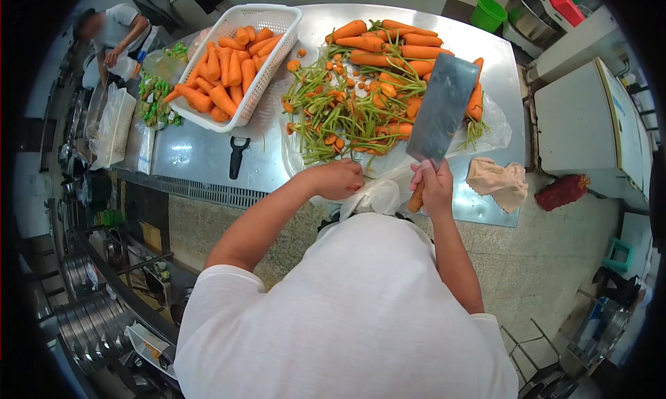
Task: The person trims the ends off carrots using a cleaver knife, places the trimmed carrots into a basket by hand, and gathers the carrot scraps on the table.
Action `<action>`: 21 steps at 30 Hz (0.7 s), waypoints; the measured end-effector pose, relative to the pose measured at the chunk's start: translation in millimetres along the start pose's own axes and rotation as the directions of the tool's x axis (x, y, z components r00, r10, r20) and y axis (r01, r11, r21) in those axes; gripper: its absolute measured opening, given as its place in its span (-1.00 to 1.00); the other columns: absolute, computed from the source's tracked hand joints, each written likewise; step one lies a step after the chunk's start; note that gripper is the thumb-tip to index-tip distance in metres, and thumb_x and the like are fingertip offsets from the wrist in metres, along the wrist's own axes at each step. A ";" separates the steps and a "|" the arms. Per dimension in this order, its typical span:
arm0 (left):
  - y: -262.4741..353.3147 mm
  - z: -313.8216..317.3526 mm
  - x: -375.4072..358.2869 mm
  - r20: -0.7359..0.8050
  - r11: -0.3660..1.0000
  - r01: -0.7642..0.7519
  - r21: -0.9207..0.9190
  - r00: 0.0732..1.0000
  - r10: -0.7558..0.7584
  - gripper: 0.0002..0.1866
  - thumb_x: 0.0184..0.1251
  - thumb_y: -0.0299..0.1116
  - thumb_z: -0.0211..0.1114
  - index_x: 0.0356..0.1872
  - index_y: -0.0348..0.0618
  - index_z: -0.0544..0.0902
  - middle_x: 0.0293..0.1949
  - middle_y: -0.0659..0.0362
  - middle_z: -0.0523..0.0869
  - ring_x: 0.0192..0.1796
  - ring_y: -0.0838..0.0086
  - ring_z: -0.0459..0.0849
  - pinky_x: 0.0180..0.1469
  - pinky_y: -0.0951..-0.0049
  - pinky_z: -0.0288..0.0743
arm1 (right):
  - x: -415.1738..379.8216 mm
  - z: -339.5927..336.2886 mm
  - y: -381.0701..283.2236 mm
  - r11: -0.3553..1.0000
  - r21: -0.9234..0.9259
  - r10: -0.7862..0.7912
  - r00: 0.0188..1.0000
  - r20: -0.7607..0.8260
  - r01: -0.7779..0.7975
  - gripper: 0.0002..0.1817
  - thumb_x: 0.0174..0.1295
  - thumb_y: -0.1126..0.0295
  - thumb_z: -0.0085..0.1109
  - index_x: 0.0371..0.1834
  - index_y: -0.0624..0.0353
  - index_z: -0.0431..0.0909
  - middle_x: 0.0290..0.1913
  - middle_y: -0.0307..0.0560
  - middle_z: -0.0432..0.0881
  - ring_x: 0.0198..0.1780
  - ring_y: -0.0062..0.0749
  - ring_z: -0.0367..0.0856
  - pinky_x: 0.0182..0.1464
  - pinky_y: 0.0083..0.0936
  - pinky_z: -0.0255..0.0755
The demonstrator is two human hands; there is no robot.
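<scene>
My right hand point(435, 184) is wrapped round the wooden handle of a cleaver point(444, 106), its wide blade raised over the right part of the carrot pile. My left hand point(340, 179) is closed at the table's front edge, against the clear plastic sheet point(380, 192); what its fingers grip is hidden. On the sheet lie cut green carrot stems point(326, 114) with small orange ends. Behind and right of them are whole carrots point(378, 59). A white basket point(276, 87) at the left holds more carrots without greens.
A black peeler point(237, 157) lies left of the sheet on the metal table point(187, 149). A beige cloth point(498, 182) rests at the right front corner. Green vegetables point(154, 94) are left of the basket. Another person point(128, 28) is at the far left.
</scene>
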State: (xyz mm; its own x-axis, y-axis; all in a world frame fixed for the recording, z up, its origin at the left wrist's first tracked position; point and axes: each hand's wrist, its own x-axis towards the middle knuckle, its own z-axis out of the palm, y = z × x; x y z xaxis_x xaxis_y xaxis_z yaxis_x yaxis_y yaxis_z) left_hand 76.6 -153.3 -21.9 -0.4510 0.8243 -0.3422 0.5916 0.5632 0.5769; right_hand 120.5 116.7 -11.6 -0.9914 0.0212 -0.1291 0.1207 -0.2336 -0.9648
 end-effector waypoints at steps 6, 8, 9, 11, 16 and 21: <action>-2.1 15.8 -0.5 -0.072 0.972 -0.033 0.232 0.996 0.051 -0.84 0.41 -0.26 0.23 -0.10 -0.02 0.67 0.00 0.07 0.61 0.16 0.12 0.55 0.23 0.08 0.44 | -21.1 -11.4 15.6 0.974 -0.103 0.203 0.979 -0.020 -0.204 -0.80 0.55 0.37 -0.04 0.08 0.23 0.44 -0.47 -0.23 0.46 -0.54 -0.54 0.46 -0.18 -0.50 0.55; 1.4 11.3 0.2 -0.034 0.952 -0.011 0.305 0.999 0.023 -0.84 0.42 -0.25 0.22 -0.10 -0.02 0.65 -0.01 0.08 0.61 0.14 0.13 0.57 0.23 0.05 0.43 | -25.7 -15.0 18.0 0.984 -0.110 0.135 0.990 -0.039 -0.139 -0.78 0.56 0.37 -0.03 0.11 0.25 0.46 -0.45 -0.22 0.45 -0.53 -0.56 0.45 -0.37 -0.57 0.47; -1.3 9.1 2.2 -0.039 0.944 -0.043 0.328 0.998 0.059 -0.82 0.40 -0.25 0.23 -0.08 -0.02 0.64 -0.03 0.09 0.61 0.10 0.15 0.60 0.19 0.05 0.47 | -26.6 -13.5 12.5 0.984 -0.110 0.133 0.990 -0.040 -0.137 -0.78 0.56 0.37 -0.03 0.11 0.25 0.46 -0.45 -0.22 0.45 -0.53 -0.56 0.45 -0.37 -0.57 0.47; -7.2 2.8 7.2 -0.038 0.930 -0.082 0.358 0.994 0.103 -0.81 0.38 -0.25 0.25 -0.06 -0.02 0.63 -0.04 0.10 0.61 0.06 0.16 0.63 0.15 0.06 0.50 | -28.5 -13.0 -0.2 0.979 -0.136 0.138 0.987 -0.082 -0.149 -0.78 0.56 0.36 -0.03 0.09 0.26 0.45 -0.46 -0.23 0.44 -0.52 -0.56 0.45 -0.36 -0.57 0.47; -10.3 -51.4 1.3 -0.349 0.925 0.304 0.229 0.913 -0.213 -0.53 0.19 -0.38 0.30 0.17 -0.12 0.53 0.00 0.00 0.57 -0.02 0.08 0.68 0.03 0.11 0.61 | -33.8 -19.8 -17.3 0.976 -0.201 0.058 0.990 -0.130 -0.084 -0.78 0.56 0.35 -0.02 0.06 0.28 0.45 -0.47 -0.23 0.42 -0.53 -0.58 0.43 -0.39 -0.59 0.43; -14.3 -70.9 -25.4 -0.711 0.900 -0.038 -0.434 0.627 -0.317 -0.52 0.34 -0.30 0.31 0.23 -0.21 0.46 0.04 0.08 0.60 -0.12 0.25 0.72 -0.08 0.28 0.66 | -41.3 -16.1 -40.7 0.925 -0.381 -0.022 0.996 -0.090 -0.014 -0.77 0.55 0.36 0.01 0.06 0.31 0.49 -0.53 -0.25 0.46 -0.55 -0.60 0.43 -0.43 -0.59 0.37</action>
State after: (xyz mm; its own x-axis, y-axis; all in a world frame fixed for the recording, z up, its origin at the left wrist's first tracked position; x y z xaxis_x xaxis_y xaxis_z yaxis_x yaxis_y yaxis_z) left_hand 32.3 -186.4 31.1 -0.9458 0.2977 0.1300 0.2592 0.4504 0.8544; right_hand 157.4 141.0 29.2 -0.9853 0.1137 -0.1279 0.1446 0.1537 -0.9775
